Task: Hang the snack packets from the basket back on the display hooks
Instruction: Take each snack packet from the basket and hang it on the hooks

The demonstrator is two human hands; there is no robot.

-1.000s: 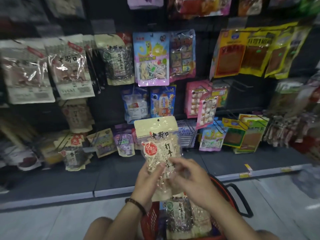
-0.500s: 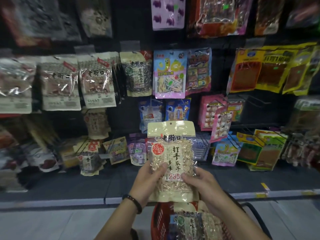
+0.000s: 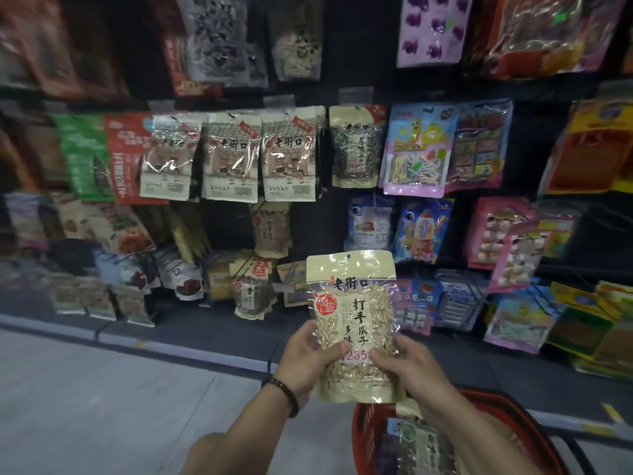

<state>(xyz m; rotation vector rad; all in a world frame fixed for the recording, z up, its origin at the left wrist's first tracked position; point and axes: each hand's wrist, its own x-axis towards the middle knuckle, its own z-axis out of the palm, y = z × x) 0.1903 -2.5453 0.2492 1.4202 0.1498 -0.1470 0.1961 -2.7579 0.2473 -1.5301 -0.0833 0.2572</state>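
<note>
I hold a cream seed packet (image 3: pixel 352 303) with black characters and a red round seal upright in front of the display wall. My left hand (image 3: pixel 310 358) grips its lower left edge, and my right hand (image 3: pixel 407 371) grips its lower right edge. A small hang hole shows at the packet's top. Below my right arm is the red basket (image 3: pixel 370 433) with more packets (image 3: pixel 418 443) inside. A similar cream packet (image 3: pixel 272 229) hangs on the wall up and to the left of the held one.
The dark hook wall carries rows of hanging snack packets: a row of cream bags (image 3: pixel 233 156), a dark seed bag (image 3: pixel 356 145), and colourful sweets (image 3: pixel 416 149) at the right. A low grey shelf ledge (image 3: pixel 191 341) runs below them. Light floor (image 3: pixel 102 406) lies at the left.
The view has swung left and upward, so the display has shifted right in frame. Both hands have lifted the cream packet out of the basket and now hold it by its lower edges.
</note>
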